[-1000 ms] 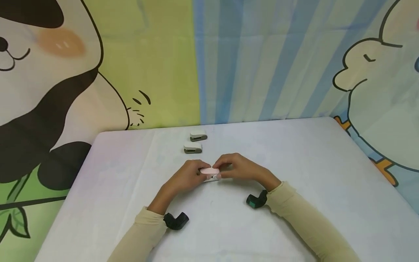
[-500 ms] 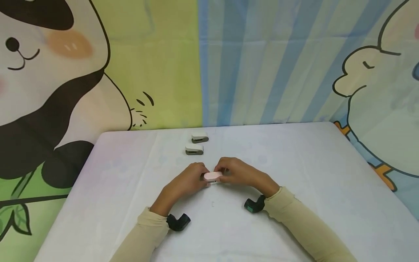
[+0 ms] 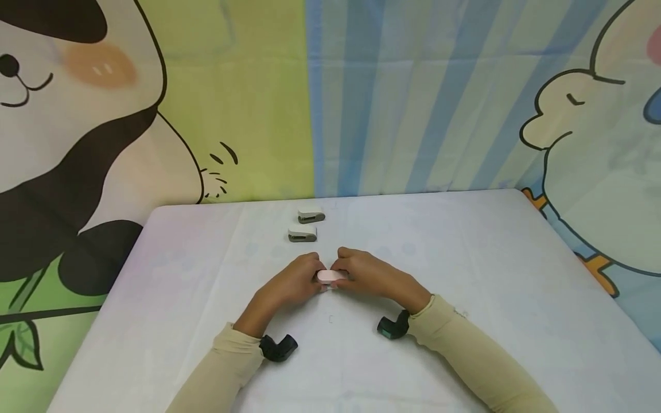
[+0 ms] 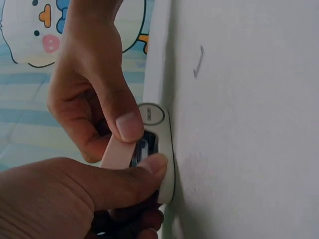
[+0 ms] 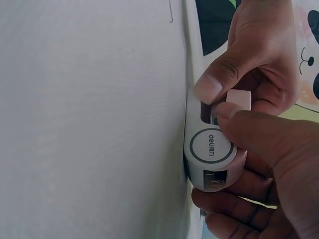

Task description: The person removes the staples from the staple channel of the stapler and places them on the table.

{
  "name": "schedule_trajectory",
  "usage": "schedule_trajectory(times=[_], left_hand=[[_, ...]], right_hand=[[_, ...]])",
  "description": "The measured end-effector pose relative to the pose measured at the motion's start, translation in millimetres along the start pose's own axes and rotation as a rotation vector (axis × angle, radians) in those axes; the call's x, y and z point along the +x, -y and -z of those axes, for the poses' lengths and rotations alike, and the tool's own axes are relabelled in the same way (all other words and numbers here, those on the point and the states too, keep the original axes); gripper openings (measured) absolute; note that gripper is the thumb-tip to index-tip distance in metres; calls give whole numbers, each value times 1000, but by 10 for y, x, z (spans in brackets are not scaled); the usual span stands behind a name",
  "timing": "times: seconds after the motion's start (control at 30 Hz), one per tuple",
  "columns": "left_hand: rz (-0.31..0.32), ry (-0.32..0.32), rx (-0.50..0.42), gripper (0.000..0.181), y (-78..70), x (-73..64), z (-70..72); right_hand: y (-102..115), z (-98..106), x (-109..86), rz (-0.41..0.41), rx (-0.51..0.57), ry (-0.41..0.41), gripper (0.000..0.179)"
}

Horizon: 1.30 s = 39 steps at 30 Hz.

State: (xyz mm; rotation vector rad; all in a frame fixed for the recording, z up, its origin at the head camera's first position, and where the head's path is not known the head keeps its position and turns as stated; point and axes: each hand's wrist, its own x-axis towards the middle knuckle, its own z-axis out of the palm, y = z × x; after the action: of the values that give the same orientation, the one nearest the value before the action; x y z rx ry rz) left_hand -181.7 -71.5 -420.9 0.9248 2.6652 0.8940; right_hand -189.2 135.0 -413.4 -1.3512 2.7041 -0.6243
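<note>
A small pink-and-white stapler (image 3: pixel 330 276) is held between both hands near the middle of the table. My left hand (image 3: pixel 293 282) grips its left end, and my right hand (image 3: pixel 370 275) grips the other. In the left wrist view, the left thumb (image 4: pixel 154 167) presses beside the dark slot with bright metal in it. The right thumb (image 4: pixel 130 124) lies over the pink part. The right wrist view shows the round printed badge (image 5: pixel 211 145) on the white body, with a metal opening (image 5: pixel 216 178) below it. Fingers hide parts of the stapler.
Two white-and-grey staplers, the nearer one (image 3: pixel 302 233) and the farther one (image 3: pixel 311 215), lie beyond the hands on the white-covered table (image 3: pixel 444 241). A tiny thin staple-like wire (image 3: pixel 331 319) lies in front of the hands. A cartoon curtain (image 3: pixel 268 103) hangs behind.
The hands and stapler have come slightly nearer the person, and the stapler's pink top now faces up more, its white front less visible. The right hand has closed in over its end.
</note>
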Motion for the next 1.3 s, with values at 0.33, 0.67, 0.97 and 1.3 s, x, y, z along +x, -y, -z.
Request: schedule_trajectory(times=[0.33,0.67,0.97,1.3], left_hand=[[105,-11,-9,11,-18,28,-37],[138,2,-29,15,-56,27,-10],[178,26,-57,14,-30,15,-27],[189,43,-64,14,-35,30,-5]], right_hand=[[61,4,-6,7,-60,27,16],[83,81,-37,-43,-16,66,25],[49,159,-41,-104,118,110,24],[86,248,-17,-166,88,119,18]])
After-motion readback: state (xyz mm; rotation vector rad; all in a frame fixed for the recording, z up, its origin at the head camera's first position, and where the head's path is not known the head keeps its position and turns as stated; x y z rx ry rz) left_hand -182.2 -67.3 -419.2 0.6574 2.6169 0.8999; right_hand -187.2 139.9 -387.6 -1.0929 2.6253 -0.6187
